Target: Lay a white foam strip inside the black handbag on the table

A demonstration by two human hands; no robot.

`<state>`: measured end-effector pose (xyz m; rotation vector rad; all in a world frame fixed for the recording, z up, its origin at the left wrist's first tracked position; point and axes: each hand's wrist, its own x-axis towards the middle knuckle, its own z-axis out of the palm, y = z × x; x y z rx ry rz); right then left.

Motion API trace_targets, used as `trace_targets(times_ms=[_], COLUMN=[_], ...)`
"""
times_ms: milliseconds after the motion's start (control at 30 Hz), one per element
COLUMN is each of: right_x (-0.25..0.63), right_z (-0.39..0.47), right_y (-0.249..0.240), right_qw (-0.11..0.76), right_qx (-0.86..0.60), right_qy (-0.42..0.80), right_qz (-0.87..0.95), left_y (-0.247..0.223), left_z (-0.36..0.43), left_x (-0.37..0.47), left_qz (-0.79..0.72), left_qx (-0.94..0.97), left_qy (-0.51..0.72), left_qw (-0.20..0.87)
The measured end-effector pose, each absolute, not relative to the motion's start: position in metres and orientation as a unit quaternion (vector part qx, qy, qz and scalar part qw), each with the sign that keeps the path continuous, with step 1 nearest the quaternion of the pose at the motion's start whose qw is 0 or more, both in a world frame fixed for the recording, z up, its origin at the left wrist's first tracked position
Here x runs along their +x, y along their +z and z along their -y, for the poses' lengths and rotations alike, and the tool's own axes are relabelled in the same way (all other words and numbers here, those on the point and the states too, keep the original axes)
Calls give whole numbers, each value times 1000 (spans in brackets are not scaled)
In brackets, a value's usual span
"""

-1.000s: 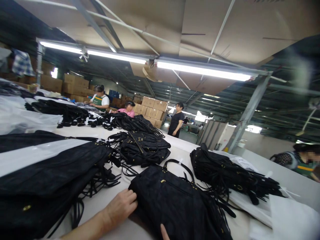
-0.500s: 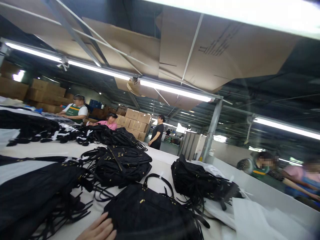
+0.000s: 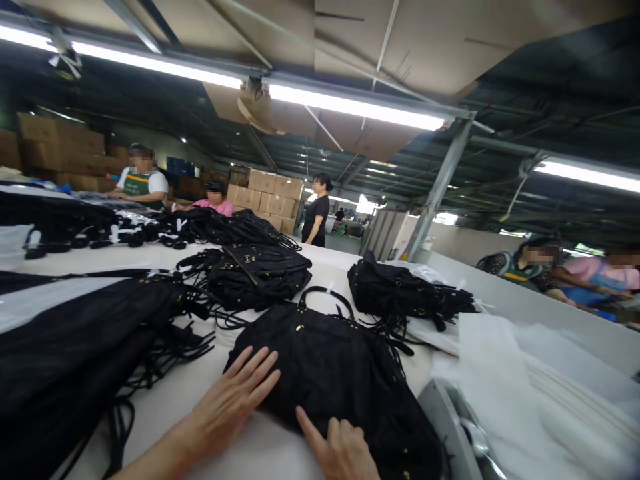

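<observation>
A black bag (image 3: pixel 335 373) with a raised handle and gold-coloured fittings lies on the white table (image 3: pixel 185 413) in front of me. My left hand (image 3: pixel 235 393) rests flat on the bag's left part, its fingers spread. Lower down, my right hand (image 3: pixel 340 447) touches the near edge of the bag; one finger points out and the others are curled, with nothing seen in them.
Stacked black bags (image 3: pixel 80 360) fill the left side; more bags (image 3: pixel 260 273) lie behind. Another pile (image 3: pixel 405 290) is at right, beside white sheets (image 3: pixel 540 380) and a grey tray (image 3: pixel 450 427). Several people are farther off.
The view has tilted down. My left hand has moved up and right onto the bag, and my right hand has come into view at its near edge.
</observation>
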<state>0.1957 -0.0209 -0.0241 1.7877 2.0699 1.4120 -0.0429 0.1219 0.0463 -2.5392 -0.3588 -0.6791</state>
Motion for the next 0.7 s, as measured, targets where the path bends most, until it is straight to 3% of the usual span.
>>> trace_targets(times_ms=[100, 467, 700], right_x=[195, 202, 200], right_z=[24, 50, 48], right_y=[-16, -9, -20], right_qw=[49, -41, -56], right_qx=[582, 572, 565], right_qy=[449, 436, 439], right_qz=[-677, -693, -696], left_y=[34, 5, 30], left_z=[-131, -124, -111], left_x=[-18, -27, -23], left_qz=[142, 106, 160], left_qx=[-934, -940, -973], left_qy=[-188, -232, -47], left_qw=[269, 225, 160])
